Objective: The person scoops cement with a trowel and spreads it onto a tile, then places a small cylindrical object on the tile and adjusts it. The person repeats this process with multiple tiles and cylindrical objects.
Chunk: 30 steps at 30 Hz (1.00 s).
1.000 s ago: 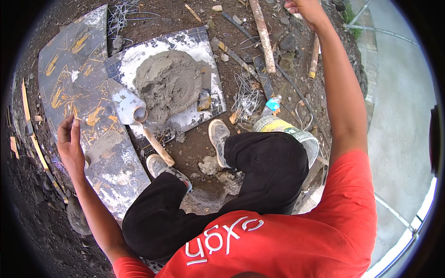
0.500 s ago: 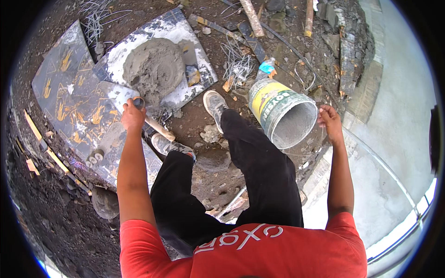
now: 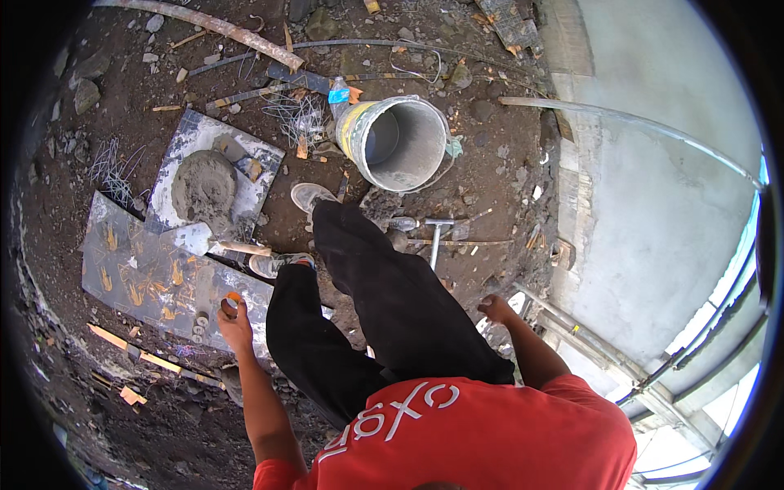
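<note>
My left hand [image 3: 235,325] is closed around a small ring-shaped thing with an orange rim [image 3: 233,300]; its exact kind is unclear. That hand is above the near edge of a dark, stained sheet [image 3: 135,282]. My right hand [image 3: 494,309] hangs beside my right knee, fingers curled; whatever they may hold is hidden. Ahead of my feet is a large bucket [image 3: 420,143] with a yellow band, its grey-coated inside visible. To its left a mound of wet mortar [image 3: 204,186] lies on a whitish board [image 3: 253,155]. A trowel with a wooden handle [image 3: 245,248] rests beside the mortar.
A metal T-shaped tool [image 3: 437,237] lies on the dirt right of my legs. Tangled wire [image 3: 298,118] and a plastic bottle [image 3: 337,96] are left of the bucket. A long pole [image 3: 204,28] lies farther off. At right, a concrete slab [image 3: 645,180] borders the dirt.
My right hand has drawn back from beside the bucket toward my knee. My left hand, with the ring-shaped thing, has moved away from the mortar and trowel. More of the bucket's inside shows.
</note>
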Each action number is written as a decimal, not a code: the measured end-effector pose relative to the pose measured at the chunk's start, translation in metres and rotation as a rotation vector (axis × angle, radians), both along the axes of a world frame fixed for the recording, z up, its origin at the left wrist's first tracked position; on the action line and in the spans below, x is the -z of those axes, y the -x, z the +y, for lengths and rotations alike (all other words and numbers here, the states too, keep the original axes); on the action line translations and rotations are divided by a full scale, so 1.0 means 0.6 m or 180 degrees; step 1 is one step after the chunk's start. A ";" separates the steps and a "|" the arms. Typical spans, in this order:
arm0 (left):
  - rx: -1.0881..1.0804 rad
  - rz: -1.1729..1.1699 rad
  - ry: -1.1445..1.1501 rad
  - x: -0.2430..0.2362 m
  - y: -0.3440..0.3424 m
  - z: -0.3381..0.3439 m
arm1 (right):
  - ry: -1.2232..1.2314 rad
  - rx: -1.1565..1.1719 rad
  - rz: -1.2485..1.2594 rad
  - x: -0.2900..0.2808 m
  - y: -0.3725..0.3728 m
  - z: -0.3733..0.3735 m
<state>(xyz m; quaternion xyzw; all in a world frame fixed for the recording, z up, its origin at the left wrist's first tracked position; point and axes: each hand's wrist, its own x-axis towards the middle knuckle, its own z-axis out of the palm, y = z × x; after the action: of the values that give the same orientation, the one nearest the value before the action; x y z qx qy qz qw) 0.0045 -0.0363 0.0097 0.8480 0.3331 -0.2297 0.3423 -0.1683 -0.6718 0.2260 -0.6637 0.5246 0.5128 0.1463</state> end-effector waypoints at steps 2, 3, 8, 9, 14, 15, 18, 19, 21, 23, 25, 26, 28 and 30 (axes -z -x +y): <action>0.0359 0.0084 -0.0007 -0.038 -0.013 -0.015 | -0.0409 -0.0063 0.0421 -0.036 0.066 0.000; 0.0532 0.0151 -0.0021 -0.058 -0.018 -0.024 | -0.0521 -0.0146 0.0411 -0.040 0.073 -0.007; 0.0602 -0.0462 0.0567 -0.109 -0.081 -0.147 | 0.0335 -0.0232 -0.1301 0.034 -0.111 -0.052; 0.0581 -0.0525 0.0790 -0.111 -0.096 -0.184 | 0.0239 0.0116 -0.2085 0.050 -0.168 -0.054; 0.1070 -0.0576 0.1382 -0.091 -0.170 -0.388 | -0.0048 -0.1129 -0.3240 0.129 -0.406 0.000; 0.1304 -0.0470 0.1141 -0.079 -0.186 -0.435 | -0.0433 -0.1340 -0.3251 0.156 -0.442 0.011; 0.1532 -0.0638 0.1117 -0.037 -0.219 -0.584 | -0.1150 -0.2440 -0.3782 0.265 -0.515 0.013; 0.1217 -0.0552 0.1448 -0.013 -0.232 -0.640 | -0.1243 -0.2971 -0.3562 0.301 -0.527 -0.011; 0.0517 -0.0323 0.2178 0.050 -0.257 -0.747 | -0.1164 -0.3159 -0.3190 0.362 -0.533 -0.079; 0.0569 -0.0285 0.1473 0.132 -0.291 -0.839 | -0.1041 -0.3225 -0.2248 0.410 -0.527 -0.141; -0.0383 0.0596 0.1823 0.223 -0.326 -0.902 | -0.0973 -0.2760 -0.2796 0.455 -0.521 -0.151; -0.0784 0.0794 0.1750 0.269 -0.341 -0.922 | -0.0893 -0.2543 -0.2968 0.474 -0.518 -0.144; -0.1430 0.1084 0.1607 0.361 -0.368 -0.947 | -0.0907 -0.1546 -0.3197 0.534 -0.537 -0.095; -0.1148 0.0271 0.1503 0.437 -0.359 -0.954 | -0.0619 0.0159 -0.3498 0.613 -0.570 -0.028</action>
<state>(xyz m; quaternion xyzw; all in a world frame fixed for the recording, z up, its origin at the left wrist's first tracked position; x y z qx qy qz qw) 0.2201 -0.6088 -0.2523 0.6617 0.4298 -0.2717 0.5510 0.1736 -0.6884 -0.1420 -0.8042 0.3370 0.1337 0.4709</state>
